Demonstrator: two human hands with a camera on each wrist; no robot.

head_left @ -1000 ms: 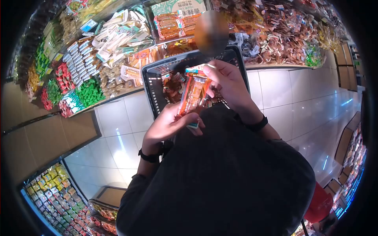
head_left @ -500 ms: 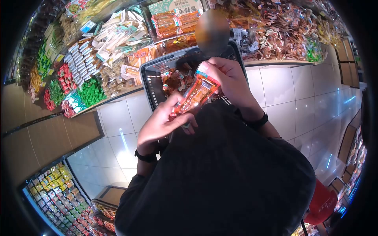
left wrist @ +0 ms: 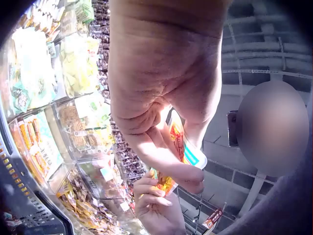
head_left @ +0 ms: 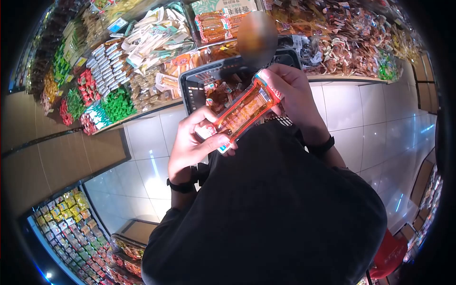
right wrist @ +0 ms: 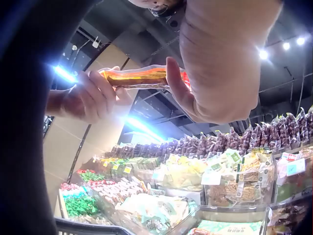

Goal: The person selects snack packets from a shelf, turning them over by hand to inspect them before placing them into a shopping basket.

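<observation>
A shiny orange-red snack packet (head_left: 244, 111) with a clear middle and a barcode label is stretched between both hands, over the basket. My left hand (head_left: 192, 142) pinches its lower end between thumb and fingers; a white and blue corner sticks out there. The upper end is gripped by my right hand (head_left: 292, 90), thumb on top. Seen from the right wrist, the packet (right wrist: 139, 77) lies nearly level between the two hands. From the left wrist, most of it is hidden behind the left fingers (left wrist: 161, 159). Beneath is a dark plastic shopping basket (head_left: 187, 78) with several wrapped snacks inside.
Beyond the basket runs a display of wrapped snacks (head_left: 156, 40) in bins, with similar orange packets (head_left: 212, 27) at the back. A pale tiled floor (head_left: 342, 104) lies to the right. Packed shelves (head_left: 66, 228) stand at lower left, and a red item (head_left: 389, 254) at lower right.
The packet has turned to a flatter slant, its clear face and barcode showing more fully. Both hands still hold its ends, and the right hand has moved slightly right.
</observation>
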